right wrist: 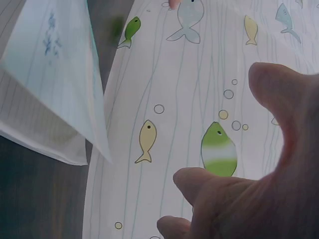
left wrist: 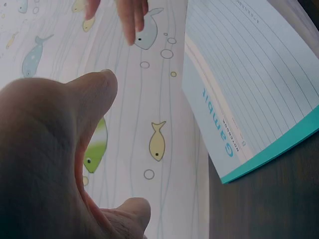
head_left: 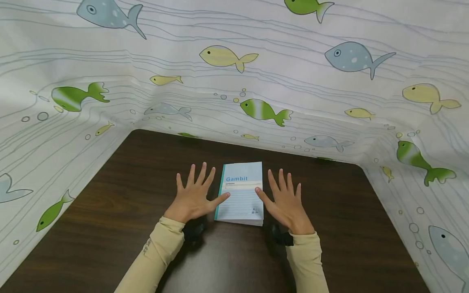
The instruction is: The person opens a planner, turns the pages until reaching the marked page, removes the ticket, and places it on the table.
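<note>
A light blue notebook (head_left: 239,199) with "Gambit" on its cover and a teal spine lies on the dark table. To its left my left hand (head_left: 194,199) is spread, palm down, its thumb over the spine side in the head view. My right hand (head_left: 286,203), also with fingers spread, has its thumb over the right edge. In the wrist views, both the left hand (left wrist: 40,154) and the right hand (right wrist: 301,164) appear apart from the notebook, holding nothing. The notebook's cover (right wrist: 55,84) stands slightly lifted from its pages at one corner in the right wrist view.
Dark brown wood-grain table (head_left: 106,228) spreads around the notebook. White cloth (head_left: 176,36) printed with fish and wavy lines walls it off at the back and both sides. A dark band with a device (head_left: 194,230) sits at the left wrist, another (head_left: 282,238) at the right.
</note>
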### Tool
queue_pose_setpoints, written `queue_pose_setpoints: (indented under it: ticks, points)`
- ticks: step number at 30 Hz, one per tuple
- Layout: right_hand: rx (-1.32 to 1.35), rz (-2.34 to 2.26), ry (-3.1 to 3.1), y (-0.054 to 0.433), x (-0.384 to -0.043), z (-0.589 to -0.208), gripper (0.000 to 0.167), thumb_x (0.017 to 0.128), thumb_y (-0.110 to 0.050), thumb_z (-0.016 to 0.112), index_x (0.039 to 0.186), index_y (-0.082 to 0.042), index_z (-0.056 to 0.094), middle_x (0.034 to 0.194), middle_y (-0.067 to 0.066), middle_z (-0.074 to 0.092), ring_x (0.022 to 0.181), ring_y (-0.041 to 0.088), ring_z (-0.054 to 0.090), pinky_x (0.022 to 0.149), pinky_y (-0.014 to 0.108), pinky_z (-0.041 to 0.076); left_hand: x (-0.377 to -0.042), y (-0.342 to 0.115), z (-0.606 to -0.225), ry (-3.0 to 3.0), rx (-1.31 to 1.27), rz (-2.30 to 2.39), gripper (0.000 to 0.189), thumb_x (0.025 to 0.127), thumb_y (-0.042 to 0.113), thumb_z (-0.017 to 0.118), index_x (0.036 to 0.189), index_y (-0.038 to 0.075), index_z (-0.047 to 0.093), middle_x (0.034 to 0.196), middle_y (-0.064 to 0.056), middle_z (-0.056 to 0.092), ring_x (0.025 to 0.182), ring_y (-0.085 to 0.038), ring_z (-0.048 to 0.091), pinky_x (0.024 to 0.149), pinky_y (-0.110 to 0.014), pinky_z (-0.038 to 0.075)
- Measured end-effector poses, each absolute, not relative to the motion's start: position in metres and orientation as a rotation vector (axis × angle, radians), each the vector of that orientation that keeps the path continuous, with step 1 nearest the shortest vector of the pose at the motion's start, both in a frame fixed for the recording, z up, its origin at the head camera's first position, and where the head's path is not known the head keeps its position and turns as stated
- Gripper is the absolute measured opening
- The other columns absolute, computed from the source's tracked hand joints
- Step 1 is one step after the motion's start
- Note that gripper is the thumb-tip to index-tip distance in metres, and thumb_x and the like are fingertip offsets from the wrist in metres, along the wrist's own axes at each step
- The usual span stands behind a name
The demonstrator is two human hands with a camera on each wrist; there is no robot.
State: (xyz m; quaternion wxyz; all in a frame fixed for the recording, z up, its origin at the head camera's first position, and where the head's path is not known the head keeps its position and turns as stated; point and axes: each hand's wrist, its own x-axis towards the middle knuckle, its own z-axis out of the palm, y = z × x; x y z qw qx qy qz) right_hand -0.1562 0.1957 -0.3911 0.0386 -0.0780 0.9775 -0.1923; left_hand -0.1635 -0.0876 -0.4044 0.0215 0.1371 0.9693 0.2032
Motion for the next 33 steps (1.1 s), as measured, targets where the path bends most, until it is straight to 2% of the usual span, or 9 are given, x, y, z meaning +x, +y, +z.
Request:
queue_pose_setpoints:
  ticks: [12,19,27,29,31,33]
  points:
    - [-0.269,-0.637,3.023,0.195,-0.158,-0.391,0.087,0.103,-0.065,0.041,0.167,-0.012,0.014,0.171,0.021,0.001,0.156,0.046,-0.006,0.117,0.073,-0.011,-0.164,-0.089,-0.400,3.018,0.420,0.622,0.097,0.095,0.070,0.052,0.166,0.012,0.022,0.172,-0.017,0.007,0.157,-0.047,0.000,0.114,-0.079,-0.004]
    - [-0.230,-0.645,2.978,0.191,-0.155,-0.399,0.090,0.102,-0.067,0.041,0.168,-0.014,0.009,0.172,0.018,0.004,0.158,0.042,-0.003,0.118,0.070,-0.011,-0.162,-0.088,-0.403,3.023,0.453,0.610,0.098,0.095,0.071,0.053,0.166,0.012,0.021,0.172,-0.017,0.008,0.157,-0.047,0.001,0.115,-0.079,-0.003]
    - [-0.228,-0.727,2.841,0.186,-0.154,-0.410,0.099,0.102,-0.070,0.039,0.164,0.000,0.007,0.163,0.021,0.033,0.153,0.040,0.028,0.119,0.070,-0.012,-0.160,-0.082,-0.407,3.021,0.532,0.591,0.099,0.094,0.070,0.056,0.166,0.010,0.022,0.172,-0.018,0.010,0.156,-0.047,0.004,0.115,-0.080,0.001]
    - [-0.241,-0.746,2.801,0.184,-0.155,-0.410,0.102,0.102,-0.070,0.039,0.163,0.003,0.005,0.151,0.023,0.052,0.150,0.039,0.036,0.119,0.068,-0.012,-0.160,-0.079,-0.409,3.009,0.551,0.588,0.100,0.094,0.070,0.058,0.166,0.010,0.022,0.172,-0.018,0.009,0.157,-0.047,0.004,0.115,-0.079,0.001]
    - [-0.261,-0.763,2.773,0.181,-0.155,-0.407,0.102,0.102,-0.069,0.040,0.162,0.005,0.004,0.140,0.021,0.062,0.146,0.038,0.041,0.120,0.067,-0.011,-0.159,-0.075,-0.410,2.990,0.592,0.580,0.103,0.092,0.070,0.060,0.166,0.008,0.021,0.172,-0.018,0.008,0.157,-0.046,0.005,0.116,-0.078,0.002]
    - [-0.286,-0.782,2.751,0.180,-0.155,-0.405,0.102,0.103,-0.068,0.041,0.162,0.006,0.003,0.123,0.017,0.071,0.145,0.038,0.044,0.121,0.066,-0.010,-0.157,-0.070,-0.413,2.960,0.658,0.578,0.108,0.091,0.070,0.063,0.166,0.006,0.019,0.172,-0.019,0.007,0.157,-0.045,0.005,0.117,-0.077,0.004]
